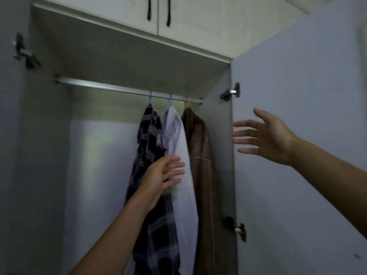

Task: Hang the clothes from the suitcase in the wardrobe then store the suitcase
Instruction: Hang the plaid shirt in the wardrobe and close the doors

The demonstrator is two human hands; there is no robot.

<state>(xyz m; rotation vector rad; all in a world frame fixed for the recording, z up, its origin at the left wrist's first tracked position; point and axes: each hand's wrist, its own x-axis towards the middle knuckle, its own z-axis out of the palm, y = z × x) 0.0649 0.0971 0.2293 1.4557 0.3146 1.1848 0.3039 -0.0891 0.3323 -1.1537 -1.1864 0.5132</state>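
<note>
In the head view, the left arm is reaching up from the lower middle into the open wardrobe (49,135), forearm slanting up and to the right. The left hand (162,175) is spreading its fingers, which are straight and pointing right, and it is gripping nothing. A dark plaid shirt (148,135) is hanging directly behind its palm. A white shirt (178,135) is hanging just beyond its fingertips, which are lying over the cloth, though blur is hiding whether they are pressing it. A brown jacket (200,155) is hanging just past the white shirt, to the right of the hand. All three are hanging from the rail (119,89) above the hand.

The right arm is stretching in from the right edge. The right hand (266,137) is opening wide, fingers splayed and pointing left, palm turned to the clothes, and it is holding nothing. It is hovering in front of the open door (307,86), its fingertips level with the door's hinged edge; contact cannot be told. The jacket is hanging near, left of these fingertips.
</note>
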